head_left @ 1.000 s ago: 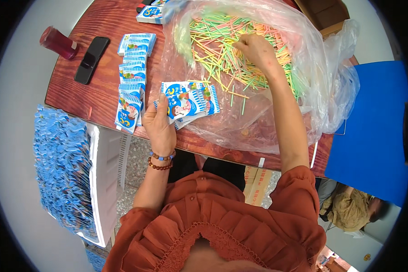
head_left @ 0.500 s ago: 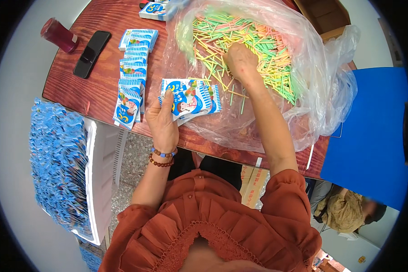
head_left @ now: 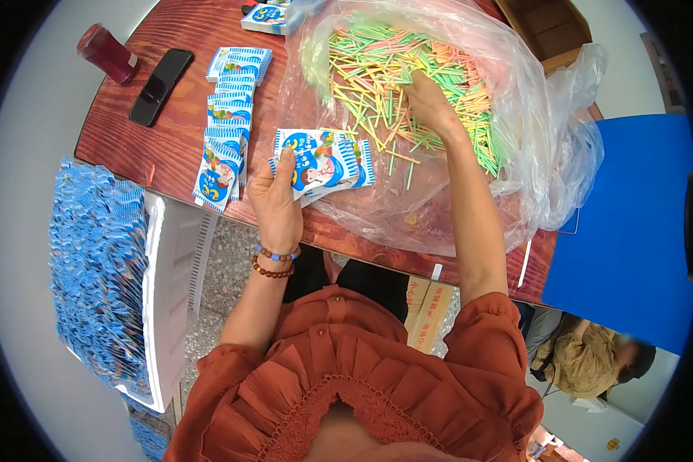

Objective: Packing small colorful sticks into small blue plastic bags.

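My left hand (head_left: 277, 202) holds a fanned bunch of small blue-and-white packets (head_left: 322, 167), the thumb pressed on top and the fingers beneath. They are above the table's front edge, beside the clear plastic bag (head_left: 408, 223). My right hand (head_left: 430, 104) reaches over a heap of thin pastel sticks (head_left: 460, 73), green, yellow and pink, lying on the spread bag. Its fingers are drawn together at the sticks; their tips are partly hidden, so what they pinch is unclear. Left of the held packets, a row of overlapping packets (head_left: 227, 127) lies on the table.
At the left stand a black phone (head_left: 160, 87) and a red-purple bottle (head_left: 108, 54). A white foam box (head_left: 155, 308) beside the table is packed with blue packets. More packets (head_left: 266, 17) lie at the back. A blue board (head_left: 624, 223) stands right, a person (head_left: 589, 358) beyond it.
My right hand has shifted slightly right and away from me over the sticks, its fingers now more visible. The left hand keeps its packets, nearly still. The whole view has shifted a little.
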